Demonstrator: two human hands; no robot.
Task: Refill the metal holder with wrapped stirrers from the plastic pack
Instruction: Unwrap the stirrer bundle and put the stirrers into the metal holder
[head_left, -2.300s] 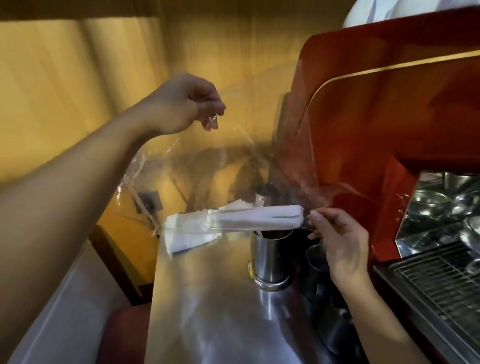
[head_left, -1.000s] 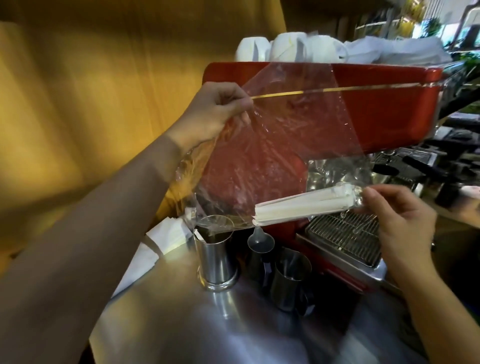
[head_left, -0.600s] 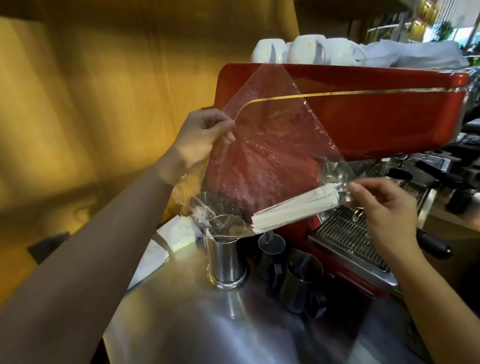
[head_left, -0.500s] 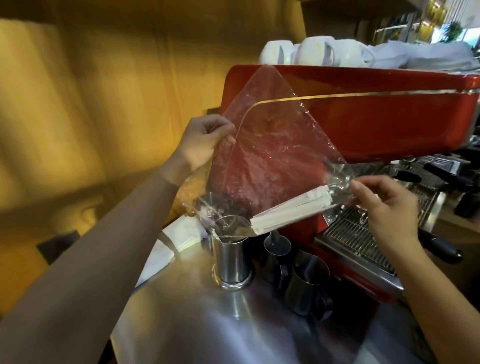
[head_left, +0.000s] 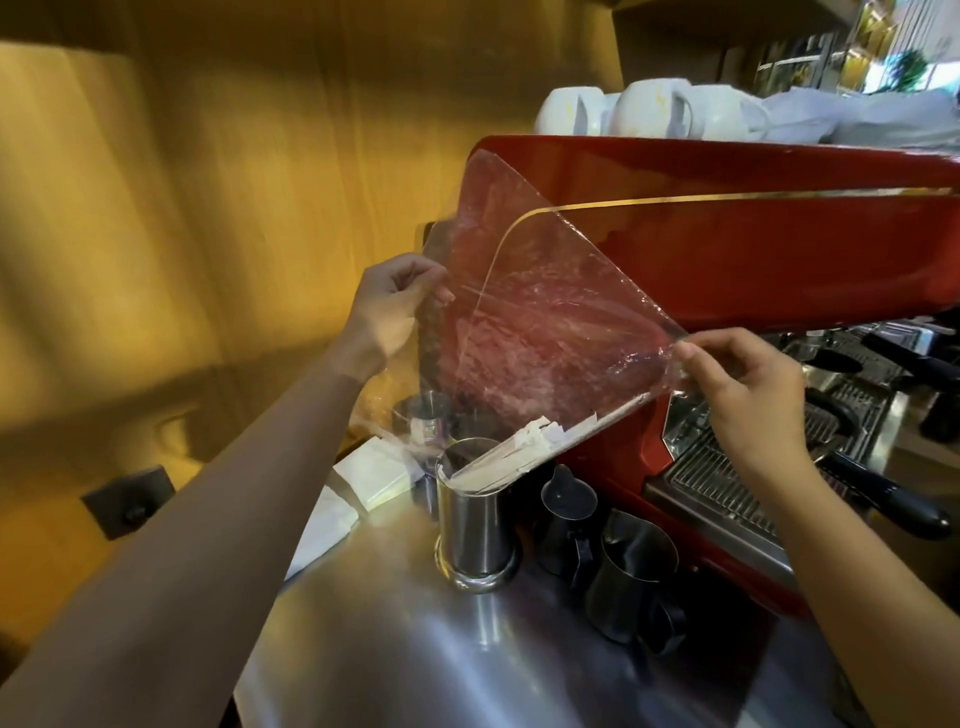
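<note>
the left hand (head_left: 387, 312) is raised at the left edge of the pack (head_left: 530, 332). its grip is closed on this edge: the thumb and fingertips pinch the clear film, and the other fingers are curled in. the pack is a clear plastic bag, held up in the air and tilted, with the low corner to the left and down. behind it stands the red coffee machine (head_left: 779, 249), with white cups (head_left: 644, 114) on top.

under the left forearm, white napkins (head_left: 363, 478) lie on the counter (head_left: 415, 649), near its back edge. just right of them stands the holder (head_left: 475, 525), a steel cylinder, upright on the counter. the stirrers (head_left: 514, 457), in white paper wraps, lie along the lower edge of the pack and slant down to the left. their lower ends are at the mouth of the holder and seem to reach inside it; the upper ends are inside the film. behind the holder is a second steel cup (head_left: 423, 415), partly hidden by the film.

right of the holder, two dark steel jugs (head_left: 623, 571) stand close together on the counter, before the machine.

the right hand (head_left: 743, 384) is at the right corner of the pack, higher than the holder. its grip is also closed: thumb and forefinger pinch the crumpled film, the rest of the fingers bent loosely. under this hand is the drip grate (head_left: 727, 488) of the machine.
</note>
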